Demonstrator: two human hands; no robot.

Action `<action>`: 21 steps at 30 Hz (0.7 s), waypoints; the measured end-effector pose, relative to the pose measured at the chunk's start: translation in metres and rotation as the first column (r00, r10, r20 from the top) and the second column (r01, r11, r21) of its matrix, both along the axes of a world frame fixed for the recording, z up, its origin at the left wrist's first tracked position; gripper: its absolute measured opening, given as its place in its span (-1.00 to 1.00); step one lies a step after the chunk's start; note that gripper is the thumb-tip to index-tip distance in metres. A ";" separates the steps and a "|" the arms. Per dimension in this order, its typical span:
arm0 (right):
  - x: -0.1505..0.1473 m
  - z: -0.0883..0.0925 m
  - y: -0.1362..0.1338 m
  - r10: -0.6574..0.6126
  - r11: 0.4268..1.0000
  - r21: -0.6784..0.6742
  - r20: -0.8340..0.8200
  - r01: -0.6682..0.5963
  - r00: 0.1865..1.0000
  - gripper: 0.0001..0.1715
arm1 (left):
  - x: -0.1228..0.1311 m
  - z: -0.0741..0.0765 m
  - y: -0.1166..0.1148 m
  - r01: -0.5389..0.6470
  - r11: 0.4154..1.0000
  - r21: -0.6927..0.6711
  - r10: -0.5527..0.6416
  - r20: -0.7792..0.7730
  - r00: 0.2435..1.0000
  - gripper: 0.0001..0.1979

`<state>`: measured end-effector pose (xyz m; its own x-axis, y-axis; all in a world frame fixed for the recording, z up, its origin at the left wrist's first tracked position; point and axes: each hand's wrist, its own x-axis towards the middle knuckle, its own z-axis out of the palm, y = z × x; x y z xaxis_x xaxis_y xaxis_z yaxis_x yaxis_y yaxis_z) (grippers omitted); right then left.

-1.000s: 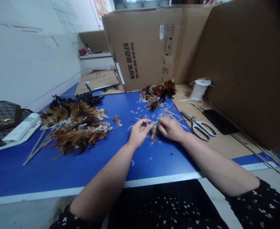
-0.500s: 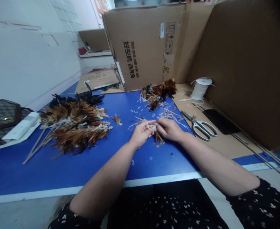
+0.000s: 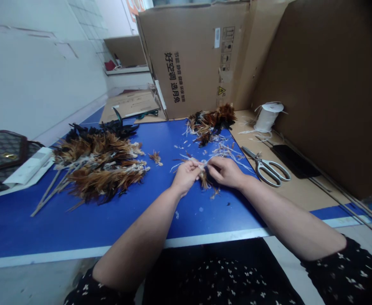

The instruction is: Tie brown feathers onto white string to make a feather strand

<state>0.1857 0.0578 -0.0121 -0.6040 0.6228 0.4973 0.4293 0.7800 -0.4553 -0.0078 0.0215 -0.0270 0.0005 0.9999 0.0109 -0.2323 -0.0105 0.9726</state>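
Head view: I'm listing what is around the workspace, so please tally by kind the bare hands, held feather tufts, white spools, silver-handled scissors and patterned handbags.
Bare hands: 2, the left hand and the right hand
Feather tuft held: 1
White spool: 1
Silver-handled scissors: 1 pair
Patterned handbag: 1
Total: 6

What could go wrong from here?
1. The small feather bunch pinched in the left hand might slip or shed feathers.
2. Loose feather scraps lie just beyond the right hand and could get caught up in it.
3. Scissors lie beside the right forearm; a sideways swing might knock them.
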 end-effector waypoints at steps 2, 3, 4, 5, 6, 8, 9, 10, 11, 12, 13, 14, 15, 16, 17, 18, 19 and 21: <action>0.001 0.002 -0.003 0.021 0.998 -0.064 -0.028 -0.023 0.999 -0.70 | 0.001 -0.001 0.000 -0.005 1.000 0.000 0.005 0.006 1.000 -0.69; 0.001 0.002 -0.004 0.040 0.995 -0.088 -0.037 -0.043 0.999 -0.54 | 0.001 -0.001 0.000 -0.005 1.000 -0.002 0.005 0.004 1.000 -0.70; 0.000 0.002 -0.004 0.064 0.993 -0.100 -0.042 -0.068 0.997 -0.39 | 0.001 0.000 -0.001 -0.004 1.000 -0.006 0.004 0.001 1.000 -0.70; 0.000 0.001 -0.004 0.089 0.991 -0.096 -0.048 -0.093 0.995 -0.29 | 0.002 0.000 -0.001 0.000 1.000 -0.011 0.000 0.000 1.000 -0.70; -0.001 0.000 -0.004 0.111 0.990 -0.081 -0.060 -0.116 0.992 -0.28 | 0.002 0.000 -0.001 0.005 1.000 -0.017 -0.005 0.000 1.000 -0.70; -0.004 -0.003 -0.002 0.141 0.989 -0.035 -0.108 -0.145 0.984 -0.45 | 0.002 -0.001 -0.002 0.021 1.000 -0.024 -0.021 0.006 1.000 -0.71; -0.005 -0.004 0.000 0.148 0.988 -0.013 -0.140 -0.151 0.979 -0.57 | 0.002 -0.001 -0.002 0.029 0.999 -0.021 -0.029 0.009 1.000 -0.71; -0.006 -0.006 0.001 0.154 0.988 0.004 -0.169 -0.155 0.974 -0.66 | 0.001 -0.002 -0.001 0.038 0.999 -0.016 -0.038 0.010 0.999 -0.71; -0.007 -0.007 0.002 0.157 0.987 0.015 -0.192 -0.157 0.969 -0.71 | 0.001 -0.003 -0.001 0.049 0.999 -0.008 -0.049 0.008 0.999 -0.71; -0.008 -0.007 0.002 0.156 0.988 0.019 -0.210 -0.156 0.965 -0.74 | 0.000 -0.004 -0.001 0.059 0.998 -0.001 -0.059 0.004 0.998 -0.71; -0.008 -0.007 0.002 0.143 0.989 0.011 -0.228 -0.145 0.963 -0.75 | 0.000 -0.005 0.000 0.069 0.998 0.004 -0.069 0.002 0.998 -0.70; -0.009 -0.006 0.002 0.117 0.992 -0.007 -0.252 -0.122 0.961 -0.75 | 0.000 -0.005 0.000 0.076 0.997 0.007 -0.077 0.003 0.997 -0.68; -0.009 -0.005 0.001 0.081 0.995 -0.034 -0.278 -0.094 0.957 -0.75 | -0.001 -0.006 0.000 0.082 0.997 0.009 -0.083 0.006 0.997 -0.66; -0.009 -0.004 0.001 0.042 0.995 -0.069 -0.305 -0.067 0.951 -0.74 | -0.001 -0.005 0.000 0.087 0.996 0.009 -0.087 0.010 0.996 -0.65; -0.010 -0.003 0.000 0.007 0.993 -0.105 -0.329 -0.044 0.944 -0.74 | -0.001 -0.005 0.000 0.089 0.996 0.010 -0.089 0.015 0.996 -0.63; -0.010 -0.002 0.000 -0.018 0.990 -0.138 -0.348 -0.032 0.937 -0.74 | 0.000 -0.004 0.000 0.089 0.996 0.013 -0.089 0.018 0.996 -0.61; -0.010 -0.001 0.000 -0.034 0.986 -0.164 -0.363 -0.027 0.931 -0.74 | 0.000 -0.003 -0.001 0.086 0.996 0.015 -0.087 0.017 0.996 -0.60; -0.011 -0.002 0.000 -0.051 0.980 -0.199 -0.381 -0.028 0.923 -0.75 | 0.001 0.000 -0.002 0.075 0.997 0.014 -0.075 0.006 0.997 -0.58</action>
